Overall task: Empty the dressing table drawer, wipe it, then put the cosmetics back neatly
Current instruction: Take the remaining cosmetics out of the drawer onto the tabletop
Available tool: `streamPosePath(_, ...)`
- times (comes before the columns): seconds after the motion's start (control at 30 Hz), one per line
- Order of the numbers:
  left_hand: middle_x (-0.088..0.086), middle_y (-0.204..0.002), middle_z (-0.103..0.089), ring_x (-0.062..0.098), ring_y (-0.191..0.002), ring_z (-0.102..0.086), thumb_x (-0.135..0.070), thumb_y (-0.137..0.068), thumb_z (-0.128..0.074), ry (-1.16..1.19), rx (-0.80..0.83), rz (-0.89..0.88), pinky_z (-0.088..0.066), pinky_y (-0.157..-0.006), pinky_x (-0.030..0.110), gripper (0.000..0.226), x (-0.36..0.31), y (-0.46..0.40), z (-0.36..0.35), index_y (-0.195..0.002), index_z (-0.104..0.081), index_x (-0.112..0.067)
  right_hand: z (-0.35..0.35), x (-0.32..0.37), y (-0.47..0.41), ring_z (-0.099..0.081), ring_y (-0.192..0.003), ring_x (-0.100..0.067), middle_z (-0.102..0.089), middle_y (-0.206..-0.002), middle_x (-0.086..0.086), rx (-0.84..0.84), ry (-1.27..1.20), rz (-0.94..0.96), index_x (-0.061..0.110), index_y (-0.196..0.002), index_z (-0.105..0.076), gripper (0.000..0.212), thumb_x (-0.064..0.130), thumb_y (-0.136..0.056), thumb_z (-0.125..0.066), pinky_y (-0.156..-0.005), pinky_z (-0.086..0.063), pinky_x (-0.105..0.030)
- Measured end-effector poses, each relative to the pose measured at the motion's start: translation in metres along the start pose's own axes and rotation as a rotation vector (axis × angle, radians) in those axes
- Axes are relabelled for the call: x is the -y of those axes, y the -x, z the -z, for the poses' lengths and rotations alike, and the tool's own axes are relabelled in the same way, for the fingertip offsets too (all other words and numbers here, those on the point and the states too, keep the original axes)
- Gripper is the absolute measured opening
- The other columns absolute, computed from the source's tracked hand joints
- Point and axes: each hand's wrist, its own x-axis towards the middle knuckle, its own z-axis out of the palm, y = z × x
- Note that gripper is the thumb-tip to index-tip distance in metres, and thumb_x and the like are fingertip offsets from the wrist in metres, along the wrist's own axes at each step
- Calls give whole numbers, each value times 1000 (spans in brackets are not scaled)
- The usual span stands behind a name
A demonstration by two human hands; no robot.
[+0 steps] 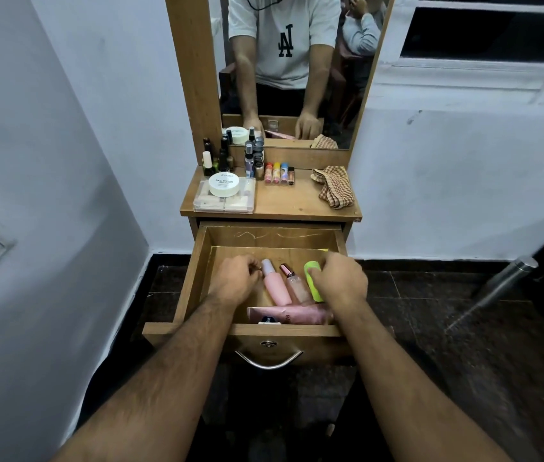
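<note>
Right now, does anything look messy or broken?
Nothing looks broken or spilled. The checked cloth lies crumpled on the table top, and pale scratches mark the drawer's back wall. The bottles inside it lie flat at different angles.

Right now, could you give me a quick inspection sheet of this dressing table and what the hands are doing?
Surface: wooden tabletop, partly bare.
Job's things: open drawer holds pink bottle, clear bottle, pink tubes; checked cloth on top.
Clutter: small bottles, lip balms, white jar on clear box.
Hands: left hand curled, contents hidden; right hand grips green item.
Cables: nothing seen.
Surroundings: mirror, white wall, dark floor.
</note>
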Motion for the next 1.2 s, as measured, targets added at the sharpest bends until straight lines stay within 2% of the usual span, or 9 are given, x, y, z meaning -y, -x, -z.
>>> streamPosePath(0.17,-7,-113,-68,5,-98,-58,-20,-93,-65,17,-6,-23,-49,-91,24,22,0,0,0,-114,-67,-26,-4,7,7,-57,-78,-16,-67,-92,1,92,228,44,19,-104,-68,35,49,-85,-71,-64,-48,-29)
streamPosePath(0.37,-4,-119,-67,5,-102,-57,-16,-94,-63,27,-15,-104,-44,-88,19,29,-6,2,0,-122,-65,-21,-6,9,7,-54,-75,-16,-67,-92,2,104,242,66,21,-107,-66,33,43,-83,-74,-62,-46,-28)
streamPosePath(0.57,-1,-130,-64,13,-117,-59,-14,-90,-68,39,-30,-225,-45,-97,22,42,-12,3,2,-131,-62,-20,4,0,0,-63,-98,-27,-70,-105,-3,11,-91,10,20,-114,-67,38,40,-82,-67,-71,-41,-30)
streamPosePath(0.73,-1,-133,-62,12,-120,-55,-16,-81,-78,50,25,-311,-34,-92,11,57,-15,3,3,-135,-59,-19,8,-1,-16,-63,-98,-21,-70,-109,-4,30,-469,61,17,-113,-71,42,32,-75,-74,-80,-50,-32)
streamPosePath(0.87,-3,-119,-69,12,-107,-62,-20,-77,-82,121,33,-343,-43,-84,18,58,-18,6,5,-131,-62,-22,12,7,-22,-63,-72,-13,-71,-96,-6,208,-726,112,21,-106,-67,38,31,-72,-81,-51,-50,-29)
streamPosePath(0.97,-3,-114,-71,13,-101,-64,-24,-78,-82,111,11,-298,-47,-82,24,54,-16,6,6,-129,-63,-21,16,8,-27,-65,-62,-11,-71,-89,-6,330,-830,142,15,-112,-65,37,25,-80,-82,-46,-50,-27)
streamPosePath(1.03,0,-113,-71,15,-101,-64,-26,-78,-82,103,-19,-250,-45,-80,23,51,-14,5,5,-125,-64,-18,22,4,-33,-64,-57,-12,-71,-87,-9,253,-904,81,14,-103,-66,25,31,-87,-75,-45,-50,-27)
streamPosePath(1.13,1,-110,-71,16,-95,-64,-34,-79,-80,114,-72,-200,-50,-81,29,50,-11,1,4,-124,-64,-18,31,-7,-45,-69,-58,-18,-72,-75,-7,1,-680,-65,14,-84,-69,21,33,-93,-67,-56,-60,-39)
streamPosePath(1.2,2,-111,-69,16,-94,-63,-34,-79,-79,134,-104,-184,-53,-82,34,49,-10,-1,5,-123,-64,-17,35,-8,-47,-72,-61,-20,-72,-70,-7,92,-433,-116,11,-85,-70,18,26,-94,-65,-62,-63,-40)
